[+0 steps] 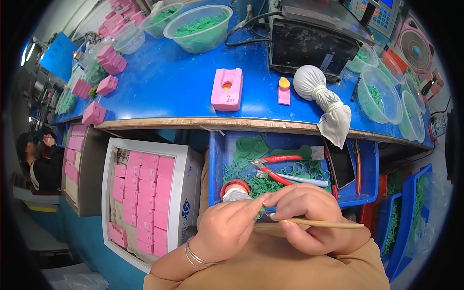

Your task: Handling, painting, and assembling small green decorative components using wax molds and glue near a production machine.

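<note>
My left hand (227, 226) is closed in a pinch, its fingertips meeting those of my right hand over the drawer's near edge. Between them a small green piece (261, 212) shows, mostly hidden by the fingers. My right hand (311, 212) is closed around a slim wooden-handled tool (328, 224), whose handle points right; its tip is hard to make out at the fingertips. Just beyond the hands, an open blue drawer (217, 164) holds green scraps (258, 181), red-handled pliers (280, 158) and a red-rimmed jar (235, 187).
On the blue bench (164, 87) are a pink mould block (227, 92), a small pink piece (284, 94), a tied white cloth bag (314, 89) and a bowl of green pieces (198, 29). A white box (108, 203) of pink blocks stands left. Another person (46, 162) sits far left.
</note>
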A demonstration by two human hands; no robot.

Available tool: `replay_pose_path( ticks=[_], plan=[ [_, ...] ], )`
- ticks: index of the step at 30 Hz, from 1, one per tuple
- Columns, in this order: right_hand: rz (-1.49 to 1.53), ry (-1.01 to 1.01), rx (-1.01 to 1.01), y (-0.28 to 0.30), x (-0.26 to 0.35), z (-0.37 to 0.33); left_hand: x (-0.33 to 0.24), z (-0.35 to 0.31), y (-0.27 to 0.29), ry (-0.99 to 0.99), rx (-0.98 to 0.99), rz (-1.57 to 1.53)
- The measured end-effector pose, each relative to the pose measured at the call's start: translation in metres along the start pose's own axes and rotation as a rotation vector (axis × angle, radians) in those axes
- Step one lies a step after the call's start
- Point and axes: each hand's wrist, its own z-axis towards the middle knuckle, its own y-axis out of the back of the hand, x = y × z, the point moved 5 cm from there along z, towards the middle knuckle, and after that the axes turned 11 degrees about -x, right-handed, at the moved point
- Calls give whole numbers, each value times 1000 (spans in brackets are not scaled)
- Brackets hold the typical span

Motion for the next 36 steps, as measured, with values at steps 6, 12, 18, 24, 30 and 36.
replay_pose_path(
  ticks=[6, 12, 18, 24, 30, 36],
  plan=[
    [8, -13, -9, 1, 0, -1, -1, 1, 0, 0, 3, -1],
    [-22, 3, 12, 0, 1, -1, -1, 1, 0, -8, -7, 0],
    [-58, 14, 34, -2, 0, 0, -1, 1, 0, -5, 16, -8],
    [48, -40, -32, 3, -4, -5, -1, 2, 0, 17, 15, -14],
    [48, -18, -32, 2, -5, -6, 1, 1, 0, -18, -17, -16],
    [36, -14, -10, 1, -4, -4, -4, 5, 4, -120, -46, 73]
  ],
)
